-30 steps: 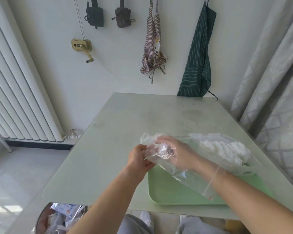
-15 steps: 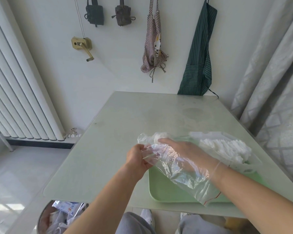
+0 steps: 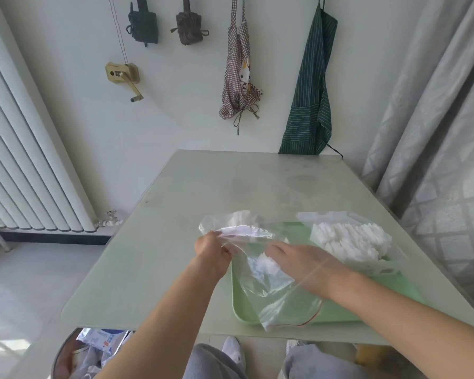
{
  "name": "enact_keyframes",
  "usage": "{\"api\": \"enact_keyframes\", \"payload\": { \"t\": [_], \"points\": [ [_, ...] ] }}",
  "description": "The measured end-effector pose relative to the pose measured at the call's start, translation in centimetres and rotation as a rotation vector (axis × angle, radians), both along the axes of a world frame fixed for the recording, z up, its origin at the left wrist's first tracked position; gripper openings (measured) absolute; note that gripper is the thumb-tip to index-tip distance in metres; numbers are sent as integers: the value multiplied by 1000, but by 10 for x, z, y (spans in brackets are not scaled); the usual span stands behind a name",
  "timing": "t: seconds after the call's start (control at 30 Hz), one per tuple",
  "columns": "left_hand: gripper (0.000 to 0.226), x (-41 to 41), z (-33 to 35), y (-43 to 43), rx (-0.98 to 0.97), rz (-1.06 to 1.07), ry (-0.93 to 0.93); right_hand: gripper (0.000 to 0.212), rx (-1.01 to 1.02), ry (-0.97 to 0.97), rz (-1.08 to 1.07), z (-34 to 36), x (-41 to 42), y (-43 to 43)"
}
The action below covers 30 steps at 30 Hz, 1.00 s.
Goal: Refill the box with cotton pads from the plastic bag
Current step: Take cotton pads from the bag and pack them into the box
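Note:
A clear plastic bag lies slanted over the left part of a green tray. My left hand pinches the bag's far end, where a few cotton pads bunch up. Reaching in through the mouth nearest me, my right hand is inside the bag. Its fingers curl over a clump of white pads. At the tray's back right stands a clear box, filled with rows of cotton pads.
The tray sits at the near right of a pale green table. A waste bin with wrappers stands under the table's near left corner. A radiator is on the left, a curtain on the right, and aprons hang on the wall.
My right hand has drawn back from the bag's far end toward its mouth, with pads under its fingers. The bag has stretched out and tilted; my left hand keeps its grip.

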<state>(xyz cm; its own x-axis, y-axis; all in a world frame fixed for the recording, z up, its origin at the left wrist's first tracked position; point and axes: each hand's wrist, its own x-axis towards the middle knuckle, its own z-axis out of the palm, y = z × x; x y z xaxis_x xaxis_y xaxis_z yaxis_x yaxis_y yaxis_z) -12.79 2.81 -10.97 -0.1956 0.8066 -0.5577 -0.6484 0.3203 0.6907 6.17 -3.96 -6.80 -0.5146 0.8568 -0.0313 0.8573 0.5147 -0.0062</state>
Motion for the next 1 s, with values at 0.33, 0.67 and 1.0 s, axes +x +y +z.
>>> {"api": "enact_keyframes", "payload": {
  "t": [0.33, 0.67, 1.0],
  "points": [
    [25, 8, -1, 13, -1, -90, -106, 57, -328, 180, -267, -10, 9, -24],
    [52, 18, 20, -71, -68, -574, 411, 25, -347, 408, -430, -7, 5, -8],
    [26, 51, 15, -59, 31, -416, 285, 16, -691, 989, -514, -2, 25, -22]
  ]
}}
